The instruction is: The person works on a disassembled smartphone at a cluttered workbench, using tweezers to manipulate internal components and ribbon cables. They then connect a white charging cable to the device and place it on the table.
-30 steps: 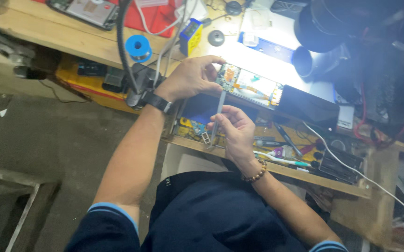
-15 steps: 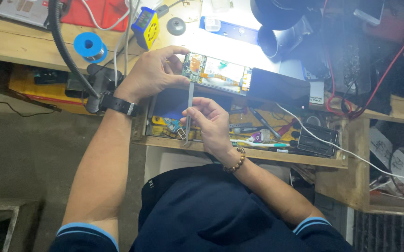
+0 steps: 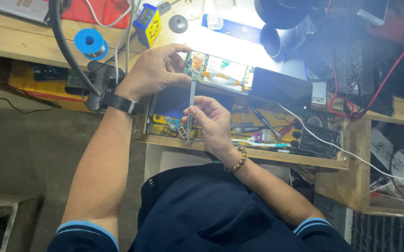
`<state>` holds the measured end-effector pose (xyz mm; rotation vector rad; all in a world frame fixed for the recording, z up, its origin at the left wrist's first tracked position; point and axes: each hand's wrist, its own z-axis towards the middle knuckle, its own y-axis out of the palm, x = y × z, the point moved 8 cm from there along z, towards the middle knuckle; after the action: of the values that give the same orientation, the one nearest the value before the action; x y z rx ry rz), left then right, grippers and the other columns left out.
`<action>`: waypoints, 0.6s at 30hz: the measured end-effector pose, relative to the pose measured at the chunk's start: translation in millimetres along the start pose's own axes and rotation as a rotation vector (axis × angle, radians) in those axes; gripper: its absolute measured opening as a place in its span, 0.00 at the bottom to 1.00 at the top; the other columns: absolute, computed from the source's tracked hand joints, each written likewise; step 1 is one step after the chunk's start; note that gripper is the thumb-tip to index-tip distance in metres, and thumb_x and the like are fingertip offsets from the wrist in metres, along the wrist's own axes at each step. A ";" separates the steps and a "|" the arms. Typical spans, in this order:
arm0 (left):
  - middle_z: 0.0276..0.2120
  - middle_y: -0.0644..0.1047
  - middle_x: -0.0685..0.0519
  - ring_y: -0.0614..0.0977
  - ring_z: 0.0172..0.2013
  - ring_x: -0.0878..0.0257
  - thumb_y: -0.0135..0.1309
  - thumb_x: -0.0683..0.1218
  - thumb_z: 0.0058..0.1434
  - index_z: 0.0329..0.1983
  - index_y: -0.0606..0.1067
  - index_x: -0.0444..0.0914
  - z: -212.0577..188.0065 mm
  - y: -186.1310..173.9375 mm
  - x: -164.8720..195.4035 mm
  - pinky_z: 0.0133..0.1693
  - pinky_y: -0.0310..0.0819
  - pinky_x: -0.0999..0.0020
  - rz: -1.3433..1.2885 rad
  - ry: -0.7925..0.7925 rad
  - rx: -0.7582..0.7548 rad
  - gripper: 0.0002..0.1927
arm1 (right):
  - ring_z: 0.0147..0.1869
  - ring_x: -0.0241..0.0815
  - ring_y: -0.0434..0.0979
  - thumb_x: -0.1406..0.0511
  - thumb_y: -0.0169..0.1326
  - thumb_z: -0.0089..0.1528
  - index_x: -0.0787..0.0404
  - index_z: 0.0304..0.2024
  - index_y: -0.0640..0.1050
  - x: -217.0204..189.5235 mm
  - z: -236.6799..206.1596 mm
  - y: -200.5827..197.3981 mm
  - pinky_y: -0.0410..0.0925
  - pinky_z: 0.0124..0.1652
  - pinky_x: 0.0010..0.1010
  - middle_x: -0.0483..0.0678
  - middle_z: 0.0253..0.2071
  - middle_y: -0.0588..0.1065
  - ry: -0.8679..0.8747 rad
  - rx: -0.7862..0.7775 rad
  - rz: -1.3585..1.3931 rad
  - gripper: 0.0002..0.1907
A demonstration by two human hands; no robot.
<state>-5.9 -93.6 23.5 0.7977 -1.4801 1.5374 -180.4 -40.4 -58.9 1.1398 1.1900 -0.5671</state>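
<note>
gripping opened phone [image 3: 220,73] and tweezers [image 3: 191,109]

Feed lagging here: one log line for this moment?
left hand: steadies opened phone | right hand: holds thin pry tool against phone edge

Solder spool [image 3: 90,42]: blue.
Meter box [image 3: 147,23]: yellow, blue top.
Wristwatch [image 3: 119,102]: black.
Bead bracelet [image 3: 237,161]: brown.
Opened phone [image 3: 219,73]: green board, orange flex.
Shirt [image 3: 211,219]: navy, light-blue cuff stripe.
</note>
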 end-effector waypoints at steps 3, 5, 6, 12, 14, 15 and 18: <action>0.37 0.80 0.59 0.79 0.31 0.72 0.72 0.48 0.50 0.61 0.76 0.43 0.0 -0.5 0.0 0.35 0.77 0.75 -0.007 0.002 -0.001 0.34 | 0.43 0.41 0.83 0.70 0.57 0.67 0.70 0.54 0.73 -0.4 -0.1 0.3 0.78 0.45 0.31 0.54 0.42 0.80 0.003 0.001 0.007 0.15; 0.37 0.80 0.58 0.79 0.31 0.72 0.72 0.48 0.50 0.62 0.75 0.43 -0.1 -0.4 0.8 0.35 0.77 0.75 -0.006 0.007 -0.002 0.34 | 0.43 0.41 0.83 0.70 0.57 0.67 0.70 0.54 0.73 -0.8 -0.3 0.0 0.78 0.45 0.31 0.54 0.42 0.80 0.005 0.004 -0.003 0.15; 0.37 0.80 0.59 0.79 0.31 0.72 0.72 0.48 0.50 0.61 0.75 0.43 -0.4 -0.6 0.2 0.35 0.77 0.75 -0.006 -0.001 -0.002 0.34 | 0.43 0.41 0.83 0.70 0.57 0.67 0.70 0.54 0.73 -0.7 -0.3 -0.1 0.78 0.45 0.31 0.54 0.42 0.80 0.008 0.007 -0.014 0.15; 0.37 0.80 0.59 0.79 0.31 0.72 0.72 0.48 0.50 0.61 0.76 0.44 -0.8 -0.5 -0.1 0.35 0.77 0.75 0.024 -0.016 0.009 0.34 | 0.44 0.41 0.83 0.71 0.57 0.66 0.71 0.54 0.73 -1.4 0.8 1.2 0.78 0.46 0.31 0.54 0.42 0.80 0.004 -0.003 -0.013 0.15; 0.37 0.80 0.59 0.79 0.31 0.72 0.72 0.48 0.50 0.61 0.76 0.44 -1.1 -0.5 0.0 0.35 0.77 0.75 0.016 -0.012 0.007 0.34 | 0.44 0.41 0.83 0.71 0.57 0.66 0.70 0.55 0.73 -1.8 1.9 2.0 0.78 0.46 0.31 0.54 0.43 0.80 0.006 -0.012 -0.024 0.15; 0.37 0.80 0.59 0.79 0.31 0.72 0.72 0.48 0.50 0.61 0.76 0.44 -0.9 -0.5 0.4 0.35 0.77 0.75 0.017 -0.008 0.008 0.34 | 0.44 0.41 0.83 0.71 0.57 0.66 0.70 0.55 0.73 -2.2 2.4 2.4 0.78 0.46 0.31 0.54 0.43 0.80 0.009 -0.017 -0.031 0.15; 0.37 0.80 0.59 0.79 0.31 0.72 0.72 0.48 0.50 0.61 0.76 0.44 -1.2 -0.6 0.2 0.35 0.77 0.75 0.021 -0.004 0.008 0.34 | 0.44 0.41 0.83 0.71 0.58 0.66 0.71 0.55 0.72 -1.2 3.9 3.7 0.78 0.45 0.31 0.55 0.43 0.80 0.043 -0.023 -0.022 0.16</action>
<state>-5.3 -92.4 23.8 0.7927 -1.4899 1.5589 -176.0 -42.8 -56.5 1.1254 1.2450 -0.5467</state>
